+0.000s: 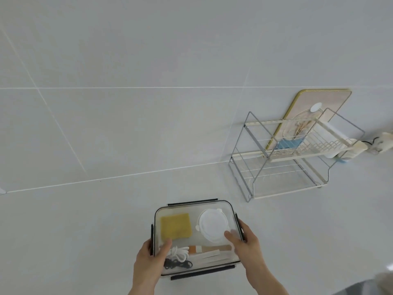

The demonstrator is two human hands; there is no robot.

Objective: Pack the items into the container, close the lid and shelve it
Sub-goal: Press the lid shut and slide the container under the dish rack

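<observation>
A clear rectangular container (192, 206) with a transparent lid and dark latches sits on the white counter in front of me. Through the lid I see a yellow sponge (175, 226), a round white lid-like piece (212, 225), a wooden-handled brush (209, 248), a coiled white cord (178, 253) and a black cord (177, 264). My left hand (148, 258) grips the container's left side, thumb on the lid. My right hand (245, 243) holds the right side by the latch, thumb resting on top.
A two-tier wire rack (285, 158) stands at the back right against the tiled wall. On its upper tier sit a gold-rimmed board (306, 103) and a blue item (287, 143). White objects (382, 142) lie to the rack's right.
</observation>
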